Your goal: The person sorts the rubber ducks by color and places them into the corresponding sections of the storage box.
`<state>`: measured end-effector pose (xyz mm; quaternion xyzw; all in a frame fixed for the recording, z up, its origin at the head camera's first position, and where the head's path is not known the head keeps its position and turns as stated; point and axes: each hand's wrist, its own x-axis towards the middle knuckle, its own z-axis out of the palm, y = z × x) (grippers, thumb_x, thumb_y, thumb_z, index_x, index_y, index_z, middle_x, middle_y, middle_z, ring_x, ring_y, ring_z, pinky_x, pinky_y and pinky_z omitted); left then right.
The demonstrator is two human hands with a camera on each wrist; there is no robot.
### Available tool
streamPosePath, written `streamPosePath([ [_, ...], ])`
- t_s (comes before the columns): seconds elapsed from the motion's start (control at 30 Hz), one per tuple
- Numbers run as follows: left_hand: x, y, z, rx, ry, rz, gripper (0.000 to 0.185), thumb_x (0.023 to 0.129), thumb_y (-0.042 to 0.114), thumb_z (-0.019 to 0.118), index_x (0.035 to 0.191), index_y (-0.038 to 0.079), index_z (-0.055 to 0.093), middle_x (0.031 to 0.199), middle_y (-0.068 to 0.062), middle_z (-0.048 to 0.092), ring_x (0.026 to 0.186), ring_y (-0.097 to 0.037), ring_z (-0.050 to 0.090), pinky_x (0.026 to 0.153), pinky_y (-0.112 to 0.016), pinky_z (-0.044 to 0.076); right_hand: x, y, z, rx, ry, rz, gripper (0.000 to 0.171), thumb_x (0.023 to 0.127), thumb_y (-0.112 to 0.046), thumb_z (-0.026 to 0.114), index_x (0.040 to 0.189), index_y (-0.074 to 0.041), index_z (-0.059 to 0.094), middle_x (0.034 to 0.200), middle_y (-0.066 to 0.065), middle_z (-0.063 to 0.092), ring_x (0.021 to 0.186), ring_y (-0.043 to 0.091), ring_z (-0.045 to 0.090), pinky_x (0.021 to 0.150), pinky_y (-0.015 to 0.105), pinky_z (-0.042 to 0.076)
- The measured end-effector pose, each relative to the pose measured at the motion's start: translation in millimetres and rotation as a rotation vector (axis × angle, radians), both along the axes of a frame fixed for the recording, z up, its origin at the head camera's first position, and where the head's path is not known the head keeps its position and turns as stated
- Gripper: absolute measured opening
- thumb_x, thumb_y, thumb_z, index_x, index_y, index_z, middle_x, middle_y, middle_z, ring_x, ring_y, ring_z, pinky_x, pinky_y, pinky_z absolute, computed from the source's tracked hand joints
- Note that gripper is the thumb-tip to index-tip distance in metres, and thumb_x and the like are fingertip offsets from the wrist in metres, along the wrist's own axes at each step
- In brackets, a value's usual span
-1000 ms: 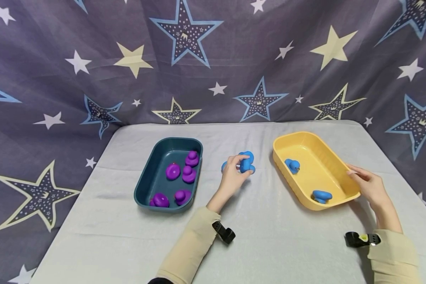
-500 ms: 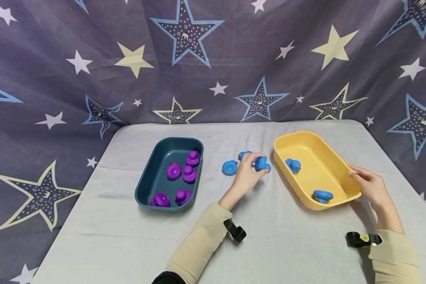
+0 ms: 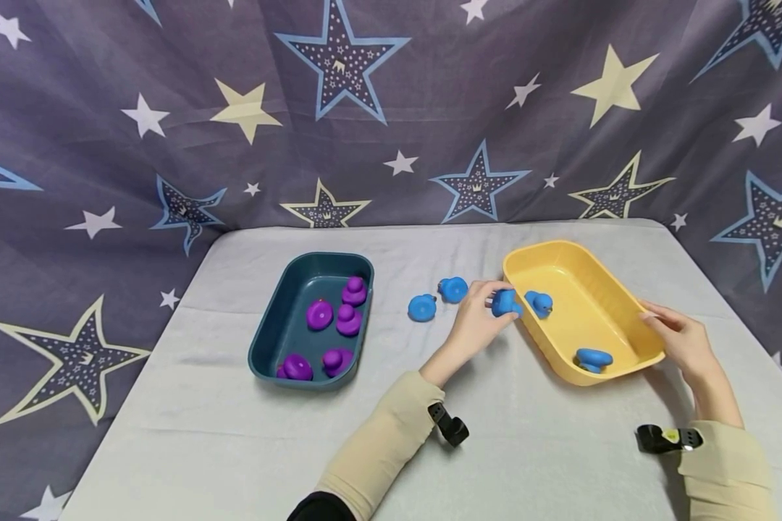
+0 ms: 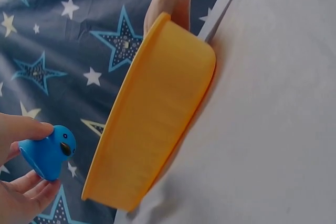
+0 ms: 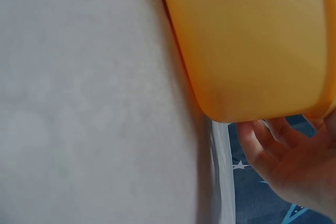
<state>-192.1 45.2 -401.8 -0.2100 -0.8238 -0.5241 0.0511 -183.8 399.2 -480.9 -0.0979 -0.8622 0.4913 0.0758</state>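
In the head view my left hand [image 3: 478, 322] pinches a blue rubber duck [image 3: 506, 302] between thumb and fingers, just off the left rim of the yellow tub [image 3: 563, 373]. The left wrist view shows that blue duck [image 4: 50, 150] tilted, its dark beak toward the tub's outer wall [image 4: 152, 108]. Inside the tub are a blue duck [image 3: 539, 304] near the left wall and another blue duck [image 3: 593, 359] on its side at the near end. My right hand [image 3: 684, 340] grips the tub's right rim; in the right wrist view its fingers [image 5: 252, 142] touch the outer wall.
Two more blue ducks [image 3: 421, 307] lie on the white cloth between the tubs. A dark teal tub [image 3: 267, 347] on the left holds several purple ducks [image 3: 319, 315]. A star-patterned curtain [image 3: 391, 108] hangs behind the table.
My left hand has carried a blue duck rightward from the middle of the table to the yellow tub's left rim, uncovering the two ducks left behind. My right hand stays at the rim.
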Motion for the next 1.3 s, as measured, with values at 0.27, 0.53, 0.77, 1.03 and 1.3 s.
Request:
streamPosePath([
  [0.27,4.9,17.0,6.2,0.024,0.006,-0.050,0.037,0.075,0.009,0.070,0.110,0.008,0.058,0.109,-0.009,0.047,0.093,-0.012,0.049,0.080,-0.018,0.043,-2.0,3.6,-1.2,0.007,-0.013,0.002,0.049,0.083,-0.042,0.056,0.126,-0.019,0.051,0.089,-0.036,0.048,0.081,-0.016,0.043,0.065,0.003,0.035],
  [0.53,8.3,32.8,6.2,-0.010,0.049,-0.095,0.038,0.075,0.012,0.070,0.111,0.008,0.058,0.108,-0.008,0.048,0.090,-0.008,0.049,0.078,-0.013,0.041,-8.0,11.7,-10.6,0.068,-0.053,0.005,0.054,0.083,-0.049,0.052,0.129,-0.021,0.048,0.097,-0.033,0.047,0.086,-0.014,0.041,0.067,0.002,0.033],
  [0.77,10.0,42.7,4.9,-0.041,0.062,-0.124,0.040,0.075,0.013,0.070,0.113,0.009,0.057,0.108,-0.008,0.049,0.085,-0.007,0.049,0.073,-0.007,0.039,-5.5,10.3,-8.0,0.047,-0.045,0.012,0.053,0.083,-0.046,0.054,0.128,-0.019,0.050,0.089,-0.035,0.048,0.082,-0.013,0.044,0.066,0.004,0.034],
  [1.03,12.0,50.2,0.9,-0.070,0.068,-0.136,0.038,0.076,0.017,0.071,0.111,0.012,0.057,0.107,-0.005,0.049,0.088,-0.005,0.047,0.075,-0.010,0.039,0.8,1.6,6.8,-0.038,-0.014,0.049,0.046,0.083,-0.039,0.058,0.124,-0.019,0.054,0.084,-0.036,0.051,0.080,-0.015,0.046,0.064,0.004,0.034],
  [1.3,10.6,57.4,-4.4,-0.080,0.053,-0.139,0.037,0.076,0.018,0.070,0.111,0.014,0.057,0.106,-0.004,0.049,0.084,-0.004,0.047,0.071,-0.006,0.036,2.7,-2.2,9.1,-0.039,0.008,0.053,0.048,0.082,-0.040,0.059,0.124,-0.017,0.054,0.085,-0.038,0.052,0.079,-0.017,0.046,0.066,0.003,0.034],
])
